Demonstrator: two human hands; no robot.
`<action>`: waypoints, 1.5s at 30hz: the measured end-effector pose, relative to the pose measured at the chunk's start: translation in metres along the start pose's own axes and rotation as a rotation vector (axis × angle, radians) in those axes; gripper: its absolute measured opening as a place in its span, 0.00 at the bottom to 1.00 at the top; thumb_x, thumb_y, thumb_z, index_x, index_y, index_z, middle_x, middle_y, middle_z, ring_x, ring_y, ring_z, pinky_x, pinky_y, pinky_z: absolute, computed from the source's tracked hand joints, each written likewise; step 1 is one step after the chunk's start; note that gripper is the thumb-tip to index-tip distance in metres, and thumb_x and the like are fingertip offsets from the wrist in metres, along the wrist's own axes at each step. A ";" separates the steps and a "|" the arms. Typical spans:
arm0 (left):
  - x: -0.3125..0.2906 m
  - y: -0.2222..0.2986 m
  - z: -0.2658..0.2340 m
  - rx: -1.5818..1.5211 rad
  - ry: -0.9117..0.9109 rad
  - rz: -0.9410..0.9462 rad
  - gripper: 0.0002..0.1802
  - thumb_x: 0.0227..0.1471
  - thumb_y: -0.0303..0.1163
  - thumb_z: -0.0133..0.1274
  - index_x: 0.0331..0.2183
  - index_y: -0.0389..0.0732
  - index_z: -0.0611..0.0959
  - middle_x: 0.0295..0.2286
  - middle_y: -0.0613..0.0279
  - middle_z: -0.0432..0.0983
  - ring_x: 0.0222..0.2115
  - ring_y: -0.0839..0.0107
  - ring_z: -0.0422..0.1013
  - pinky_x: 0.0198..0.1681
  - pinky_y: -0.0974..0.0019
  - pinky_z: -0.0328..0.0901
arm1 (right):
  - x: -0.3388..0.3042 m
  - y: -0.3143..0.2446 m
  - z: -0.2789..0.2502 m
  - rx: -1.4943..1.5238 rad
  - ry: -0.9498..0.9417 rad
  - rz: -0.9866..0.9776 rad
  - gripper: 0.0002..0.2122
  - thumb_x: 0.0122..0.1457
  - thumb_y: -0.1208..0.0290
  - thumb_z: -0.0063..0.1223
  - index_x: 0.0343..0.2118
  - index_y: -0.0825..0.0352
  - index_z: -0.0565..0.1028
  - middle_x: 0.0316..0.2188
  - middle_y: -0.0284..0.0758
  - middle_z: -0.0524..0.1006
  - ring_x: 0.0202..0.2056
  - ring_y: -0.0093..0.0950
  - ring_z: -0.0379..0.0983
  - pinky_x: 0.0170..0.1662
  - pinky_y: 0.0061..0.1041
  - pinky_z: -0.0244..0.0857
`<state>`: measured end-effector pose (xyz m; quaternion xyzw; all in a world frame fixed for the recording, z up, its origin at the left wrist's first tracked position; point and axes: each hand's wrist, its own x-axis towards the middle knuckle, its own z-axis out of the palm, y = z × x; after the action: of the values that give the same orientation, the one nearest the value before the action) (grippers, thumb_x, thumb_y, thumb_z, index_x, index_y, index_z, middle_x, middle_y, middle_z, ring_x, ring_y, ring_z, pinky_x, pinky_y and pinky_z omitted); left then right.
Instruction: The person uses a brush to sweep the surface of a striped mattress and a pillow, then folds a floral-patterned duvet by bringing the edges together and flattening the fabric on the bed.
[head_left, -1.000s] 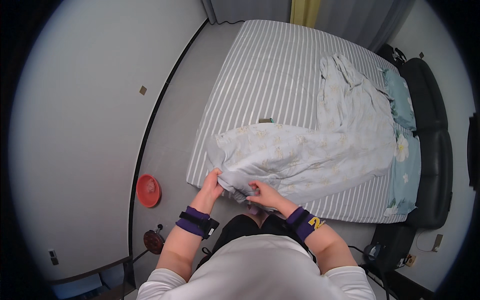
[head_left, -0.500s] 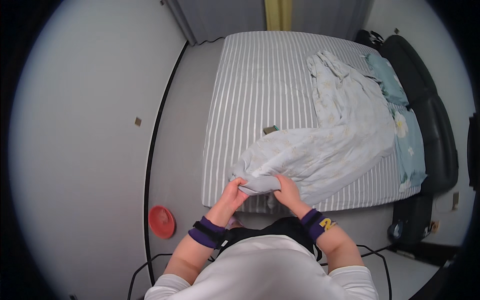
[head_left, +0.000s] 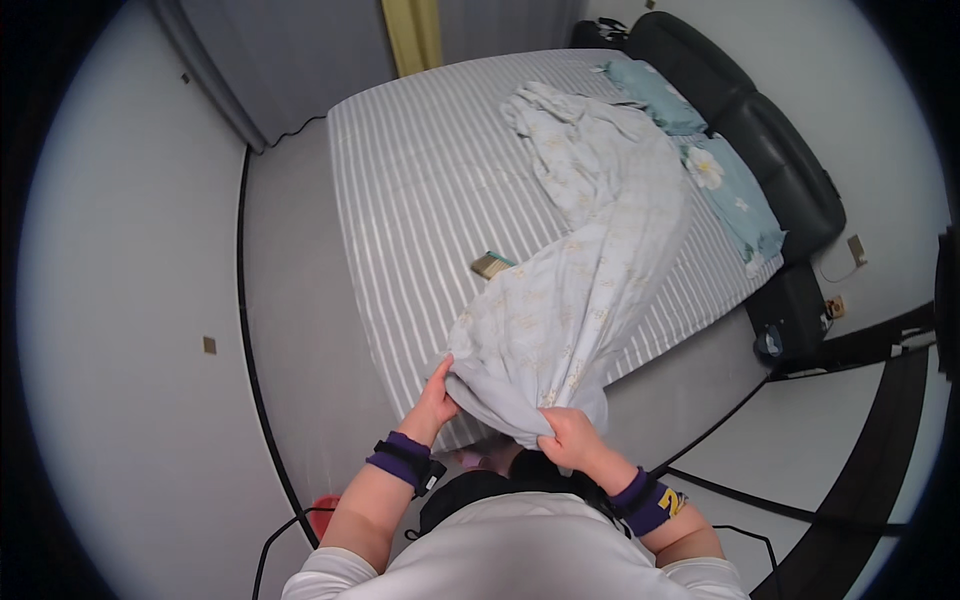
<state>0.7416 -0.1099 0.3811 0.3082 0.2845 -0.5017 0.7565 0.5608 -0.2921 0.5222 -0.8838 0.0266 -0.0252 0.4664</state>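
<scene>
A pale grey quilt with small printed sprigs stretches from the bed's near edge up toward the pillows, its far end rumpled. My left hand grips one part of its near edge, with the fingers partly hidden. Farther right and a little closer to me, my right hand is closed around another part of that edge. Between both hands the fabric's plain underside shows, and some of it hangs over the mattress edge. Beneath lies a grey-and-white striped sheet.
Beside the quilt lies a brush-like object on the sheet. Two teal floral pillows rest against a dark padded headboard. A red basin is on the floor at lower left. A black nightstand stands right of the bed.
My view has turned, so the bed appears rotated. My hands are wider apart, the right one lower, and the quilt's near end is drawn toward me past the bed edge.
</scene>
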 end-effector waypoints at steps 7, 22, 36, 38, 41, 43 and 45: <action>0.023 0.030 0.035 0.075 0.090 0.017 0.25 0.32 0.17 0.37 0.39 0.29 0.71 0.35 0.51 0.72 0.40 0.57 0.69 0.47 0.56 0.65 | -0.041 0.045 -0.018 -0.078 0.052 0.214 0.12 0.40 0.72 0.49 0.32 0.66 0.72 0.26 0.45 0.74 0.30 0.45 0.70 0.33 0.39 0.64; -0.184 0.176 0.175 0.956 -0.736 1.251 0.25 0.36 0.13 0.46 0.42 0.31 0.73 0.40 0.57 0.72 0.43 0.67 0.67 0.48 0.66 0.59 | 0.032 0.014 0.019 -0.239 0.654 0.365 0.09 0.36 0.75 0.51 0.25 0.64 0.72 0.22 0.42 0.73 0.28 0.43 0.70 0.30 0.37 0.64; -0.072 0.435 -0.122 0.953 0.084 0.828 0.23 0.25 0.19 0.45 0.34 0.31 0.73 0.31 0.63 0.70 0.31 0.68 0.66 0.32 0.70 0.62 | 0.130 -0.170 0.188 -0.323 0.219 0.315 0.15 0.44 0.62 0.49 0.33 0.65 0.70 0.22 0.43 0.74 0.26 0.44 0.71 0.27 0.41 0.64; -0.045 0.423 -0.174 0.931 0.190 0.671 0.22 0.26 0.19 0.46 0.34 0.31 0.72 0.29 0.62 0.70 0.31 0.67 0.65 0.32 0.70 0.61 | 0.145 -0.153 0.217 -0.322 0.213 0.342 0.13 0.44 0.63 0.49 0.32 0.65 0.70 0.22 0.43 0.74 0.25 0.44 0.70 0.27 0.41 0.64; -0.035 0.383 -0.203 1.032 0.425 0.349 0.26 0.31 0.21 0.47 0.40 0.29 0.68 0.31 0.57 0.69 0.33 0.64 0.66 0.36 0.69 0.61 | 0.160 -0.140 0.236 -0.327 0.142 0.442 0.12 0.45 0.63 0.48 0.31 0.65 0.70 0.21 0.44 0.74 0.26 0.45 0.70 0.28 0.42 0.64; -0.042 0.351 -0.222 1.446 0.320 0.683 0.33 0.34 0.25 0.53 0.47 0.30 0.65 0.38 0.50 0.67 0.40 0.59 0.65 0.44 0.64 0.61 | 0.167 -0.139 0.251 -0.344 0.150 0.411 0.14 0.46 0.61 0.49 0.32 0.66 0.70 0.22 0.44 0.74 0.27 0.44 0.71 0.29 0.41 0.65; -0.071 0.307 -0.178 1.774 -0.111 0.857 0.39 0.33 0.29 0.59 0.50 0.30 0.63 0.46 0.46 0.62 0.47 0.56 0.61 0.50 0.60 0.58 | 0.167 -0.134 0.259 -0.281 0.219 0.424 0.15 0.44 0.61 0.50 0.34 0.65 0.72 0.23 0.44 0.74 0.27 0.45 0.71 0.30 0.42 0.64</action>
<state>0.9831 0.1597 0.3736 0.8169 -0.3664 -0.2306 0.3811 0.7488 -0.0153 0.4902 -0.9065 0.2643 -0.0184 0.3286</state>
